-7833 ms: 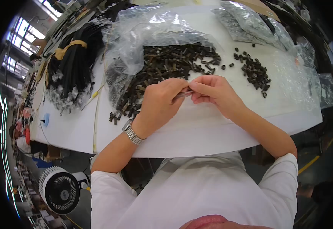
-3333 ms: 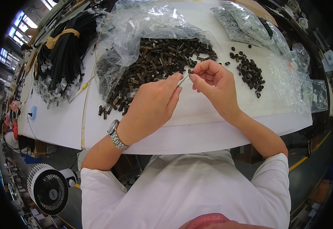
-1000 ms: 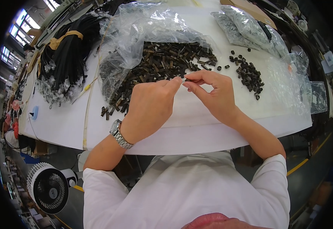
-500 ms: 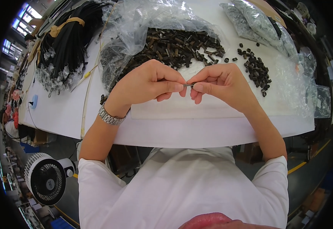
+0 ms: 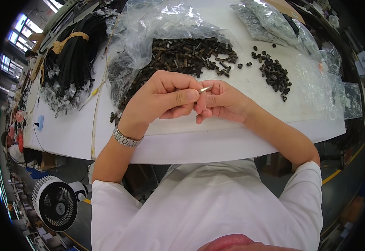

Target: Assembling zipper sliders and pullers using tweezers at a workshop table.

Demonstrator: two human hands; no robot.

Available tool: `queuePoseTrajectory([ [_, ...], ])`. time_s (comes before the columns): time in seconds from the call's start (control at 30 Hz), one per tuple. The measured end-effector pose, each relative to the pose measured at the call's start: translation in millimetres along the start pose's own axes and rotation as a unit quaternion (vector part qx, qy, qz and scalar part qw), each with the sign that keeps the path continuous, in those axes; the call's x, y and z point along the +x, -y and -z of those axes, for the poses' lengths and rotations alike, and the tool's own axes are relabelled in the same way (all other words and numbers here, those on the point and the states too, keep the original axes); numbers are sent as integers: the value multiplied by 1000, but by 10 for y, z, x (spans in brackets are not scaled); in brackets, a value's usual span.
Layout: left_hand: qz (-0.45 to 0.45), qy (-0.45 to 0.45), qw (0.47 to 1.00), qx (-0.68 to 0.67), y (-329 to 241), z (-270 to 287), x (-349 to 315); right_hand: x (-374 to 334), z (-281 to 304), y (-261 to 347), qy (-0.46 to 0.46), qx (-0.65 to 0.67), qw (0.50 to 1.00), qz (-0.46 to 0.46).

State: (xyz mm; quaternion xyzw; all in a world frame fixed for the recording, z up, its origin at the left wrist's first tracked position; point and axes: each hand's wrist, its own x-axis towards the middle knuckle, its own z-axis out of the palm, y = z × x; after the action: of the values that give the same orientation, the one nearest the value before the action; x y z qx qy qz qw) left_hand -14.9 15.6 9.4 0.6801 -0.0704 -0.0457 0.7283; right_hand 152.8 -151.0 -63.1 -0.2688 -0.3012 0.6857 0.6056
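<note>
My left hand point(image 5: 167, 98), with a metal-band watch on its wrist, pinches a small pointed silver metal piece point(image 5: 206, 89) between thumb and forefinger. The tip points to the right, over the fingers of my right hand point(image 5: 226, 102). That hand is closed, its curled fingers against my left fingertips; anything between them is hidden. Just beyond both hands is a heap of short dark brown and black tubular pieces point(image 5: 182, 56), spilling from a clear plastic bag point(image 5: 138, 31). To the right lies a smaller pile of short black pieces point(image 5: 275, 75).
A tied bundle of black cables point(image 5: 71, 58) with clear-wrapped ends lies at the left of the white table point(image 5: 182, 146). Filled plastic bags point(image 5: 270, 23) and clear film point(image 5: 316, 88) are at the right. A white and black fan point(image 5: 57, 205) stands below the left edge.
My right hand has moved left, closer against my left hand, and its fingers have curled in. The metal tip now shows more, angled upward. The whole view has shifted slightly.
</note>
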Motion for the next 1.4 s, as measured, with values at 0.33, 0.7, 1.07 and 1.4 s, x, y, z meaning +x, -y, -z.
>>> queuePoseTrajectory([
  [0.33,-53,-222,902,366,81,-130,-4,-150,-203,283,-205,-269,923,186],
  [0.7,-95,-221,803,545,165,-190,-33,-139,-359,105,-259,-413,845,219],
  [1.07,-108,-210,747,622,229,-237,-52,-93,-364,44,-284,-559,732,265],
  [1.4,-192,-249,731,605,390,-204,18,-159,-333,26,-271,-577,738,220],
])
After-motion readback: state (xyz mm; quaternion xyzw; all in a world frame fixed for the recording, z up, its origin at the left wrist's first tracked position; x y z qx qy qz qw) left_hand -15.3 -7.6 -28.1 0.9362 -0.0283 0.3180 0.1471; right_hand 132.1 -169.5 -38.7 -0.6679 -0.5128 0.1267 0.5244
